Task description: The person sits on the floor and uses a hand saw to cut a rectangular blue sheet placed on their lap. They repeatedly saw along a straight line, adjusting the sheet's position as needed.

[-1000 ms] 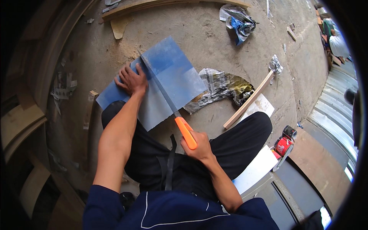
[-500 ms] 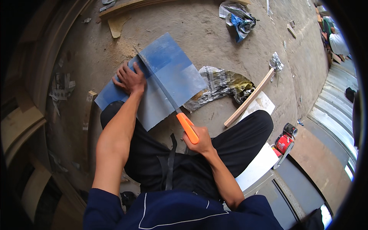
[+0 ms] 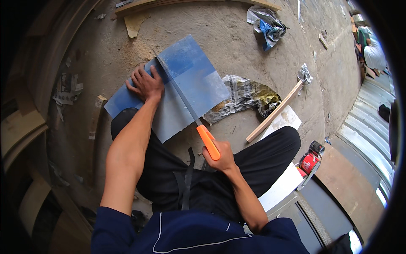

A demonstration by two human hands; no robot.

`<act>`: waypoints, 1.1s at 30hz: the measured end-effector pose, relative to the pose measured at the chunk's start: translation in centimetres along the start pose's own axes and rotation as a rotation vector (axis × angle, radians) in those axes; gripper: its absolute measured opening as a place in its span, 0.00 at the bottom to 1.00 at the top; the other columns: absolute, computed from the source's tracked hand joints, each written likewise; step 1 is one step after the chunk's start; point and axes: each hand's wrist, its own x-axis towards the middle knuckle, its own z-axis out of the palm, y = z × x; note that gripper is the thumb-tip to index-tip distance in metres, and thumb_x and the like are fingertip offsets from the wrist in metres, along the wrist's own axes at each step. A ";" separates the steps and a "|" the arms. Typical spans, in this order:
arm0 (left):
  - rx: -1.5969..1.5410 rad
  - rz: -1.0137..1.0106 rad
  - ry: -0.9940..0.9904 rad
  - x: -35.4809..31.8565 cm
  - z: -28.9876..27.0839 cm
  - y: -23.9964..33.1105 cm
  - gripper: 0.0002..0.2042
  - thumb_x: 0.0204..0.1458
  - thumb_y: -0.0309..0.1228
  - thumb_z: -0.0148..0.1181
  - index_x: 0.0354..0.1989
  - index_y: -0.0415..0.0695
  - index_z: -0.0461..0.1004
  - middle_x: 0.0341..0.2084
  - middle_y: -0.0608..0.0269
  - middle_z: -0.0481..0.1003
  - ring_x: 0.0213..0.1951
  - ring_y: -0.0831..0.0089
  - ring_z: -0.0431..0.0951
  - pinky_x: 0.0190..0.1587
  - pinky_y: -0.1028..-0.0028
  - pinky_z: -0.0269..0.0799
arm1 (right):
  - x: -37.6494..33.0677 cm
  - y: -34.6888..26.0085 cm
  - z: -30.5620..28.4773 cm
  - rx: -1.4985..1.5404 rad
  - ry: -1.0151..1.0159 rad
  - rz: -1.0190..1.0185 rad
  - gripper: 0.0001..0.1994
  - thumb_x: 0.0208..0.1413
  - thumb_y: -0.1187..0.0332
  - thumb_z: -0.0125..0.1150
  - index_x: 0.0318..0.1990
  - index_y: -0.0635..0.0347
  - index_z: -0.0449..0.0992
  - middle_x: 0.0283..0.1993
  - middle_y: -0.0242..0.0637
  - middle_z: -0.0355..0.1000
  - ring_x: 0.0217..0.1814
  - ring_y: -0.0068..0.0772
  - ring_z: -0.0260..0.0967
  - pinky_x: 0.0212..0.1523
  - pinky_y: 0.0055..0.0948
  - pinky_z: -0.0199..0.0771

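My right hand (image 3: 220, 155) is closed around the orange handle of a handsaw (image 3: 209, 143). Its long grey blade slants up and left across a blue and grey flat board (image 3: 192, 70), with the tip past the far edge. My left hand (image 3: 146, 84) presses on the board just left of the blade, fingers spread toward the far edge. The board's near left part rests by my left knee. Whether the blade sits in a cut is hard to make out. Sawdust (image 3: 141, 53) lies on the ground beyond the far edge.
Crumpled newspaper (image 3: 243, 95) lies right of the board, beside a wooden strip (image 3: 275, 112). More crumpled paper (image 3: 268, 27) and a long timber (image 3: 190, 4) are farther off. A red roll (image 3: 310, 163) sits right of my knee. Wooden frames (image 3: 25, 131) stand at left.
The view has shifted slightly, so the board and floor items sit a little differently in it. Both hands keep their places on the saw and board.
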 end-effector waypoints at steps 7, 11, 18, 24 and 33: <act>-0.041 0.029 0.001 -0.3 1.4 0.6 0.21 0.61 0.50 0.40 0.55 0.51 0.66 0.53 0.62 0.67 0.63 0.66 0.59 0.66 0.45 0.35 | 10.2 2.9 4.3 -0.115 0.041 -0.088 0.10 0.43 0.64 0.62 0.26 0.61 0.73 0.22 0.48 0.71 0.24 0.57 0.68 0.29 0.45 0.70; 0.025 -0.009 0.008 0.0 0.4 0.0 0.23 0.61 0.51 0.40 0.56 0.51 0.66 0.53 0.64 0.68 0.63 0.68 0.59 0.67 0.49 0.34 | 5.7 1.7 3.2 -0.031 0.060 -0.082 0.09 0.42 0.67 0.62 0.30 0.62 0.76 0.22 0.48 0.71 0.22 0.55 0.69 0.27 0.44 0.71; 0.031 -0.004 0.016 0.2 0.0 -0.4 0.22 0.61 0.50 0.40 0.55 0.50 0.66 0.55 0.62 0.66 0.63 0.67 0.59 0.67 0.46 0.35 | 4.0 1.4 1.2 -0.018 0.016 -0.110 0.06 0.44 0.71 0.61 0.24 0.64 0.72 0.18 0.46 0.67 0.20 0.50 0.68 0.23 0.38 0.66; 0.027 -0.018 -0.032 0.1 0.4 0.4 0.23 0.61 0.50 0.40 0.57 0.50 0.64 0.55 0.61 0.66 0.64 0.67 0.58 0.67 0.46 0.35 | 8.9 2.6 3.5 -0.076 0.093 -0.200 0.09 0.46 0.69 0.60 0.23 0.65 0.70 0.19 0.48 0.67 0.20 0.53 0.66 0.23 0.41 0.64; 0.005 -0.027 -0.071 -0.2 -0.5 1.1 0.21 0.62 0.47 0.40 0.57 0.48 0.63 0.55 0.63 0.65 0.64 0.67 0.56 0.68 0.45 0.32 | 4.8 1.1 1.8 -0.007 0.089 -0.090 0.09 0.46 0.70 0.60 0.21 0.66 0.69 0.17 0.49 0.66 0.18 0.50 0.65 0.23 0.40 0.63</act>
